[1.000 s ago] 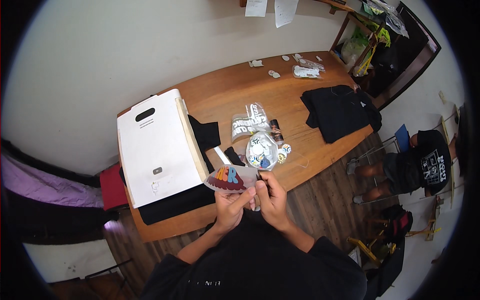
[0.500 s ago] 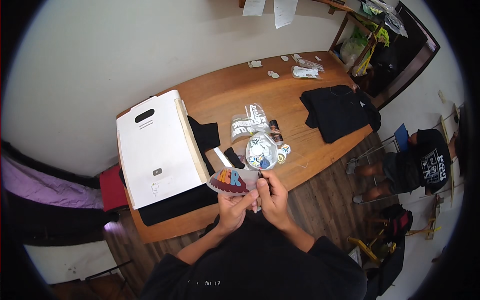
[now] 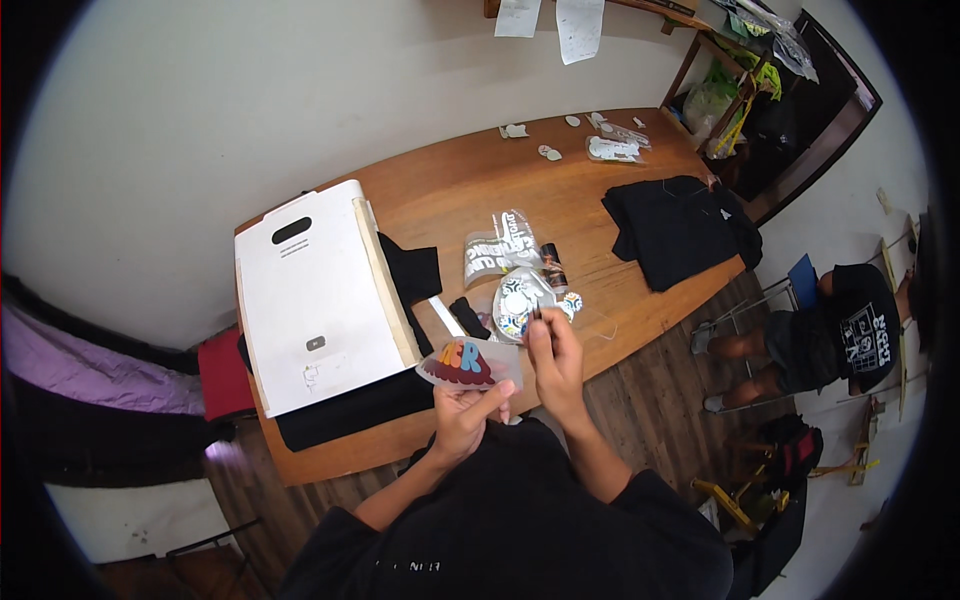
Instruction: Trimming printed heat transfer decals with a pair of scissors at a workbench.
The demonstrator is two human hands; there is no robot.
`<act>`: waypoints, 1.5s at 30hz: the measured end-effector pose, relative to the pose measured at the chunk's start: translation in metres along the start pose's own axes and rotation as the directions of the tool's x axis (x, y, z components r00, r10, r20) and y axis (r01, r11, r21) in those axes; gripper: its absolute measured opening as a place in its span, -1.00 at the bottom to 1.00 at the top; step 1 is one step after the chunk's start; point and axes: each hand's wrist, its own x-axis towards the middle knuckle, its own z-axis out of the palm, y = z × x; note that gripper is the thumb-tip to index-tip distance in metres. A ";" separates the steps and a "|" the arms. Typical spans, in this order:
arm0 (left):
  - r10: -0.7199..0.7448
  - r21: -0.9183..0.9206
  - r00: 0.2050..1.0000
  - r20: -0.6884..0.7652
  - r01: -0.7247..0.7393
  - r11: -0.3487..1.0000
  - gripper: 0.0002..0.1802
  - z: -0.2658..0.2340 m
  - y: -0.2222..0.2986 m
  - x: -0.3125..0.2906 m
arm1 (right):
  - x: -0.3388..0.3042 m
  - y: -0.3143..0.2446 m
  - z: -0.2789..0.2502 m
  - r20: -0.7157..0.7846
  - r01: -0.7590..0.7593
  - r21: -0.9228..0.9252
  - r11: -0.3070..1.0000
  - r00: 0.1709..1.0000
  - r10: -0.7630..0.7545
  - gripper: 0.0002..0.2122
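My left hand [image 3: 462,415] pinches the lower edge of a translucent transfer film [image 3: 468,363], printed with a dark red shape and orange and blue letters. Just right of it, my right hand [image 3: 556,362] is closed around a thin dark tool [image 3: 537,313]; its exact kind is too small to make out. The tool's tip is over a clear plastic piece with round patterned stickers [image 3: 515,301]. Beyond lie clear films with white lettering [image 3: 500,247] and a small dark cylinder [image 3: 553,264].
A large white heat press [image 3: 310,300] stands on the left of the wooden table [image 3: 430,190], black cloth under it. Folded black shirts [image 3: 670,230] lie at the right, film scraps [image 3: 612,149] at the far edge. Another person [image 3: 845,325] is at the right.
My right hand has drawn away from the film, up and to the right, with the dark tool. My left hand keeps hold of the film in nearly the same place.
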 end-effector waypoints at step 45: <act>0.328 0.162 0.924 -0.198 -0.299 0.940 -0.80 0.013 0.021 0.018 | -0.033 -0.014 0.022 0.166 -0.020 0.159 0.987 0.986 -0.007 -0.77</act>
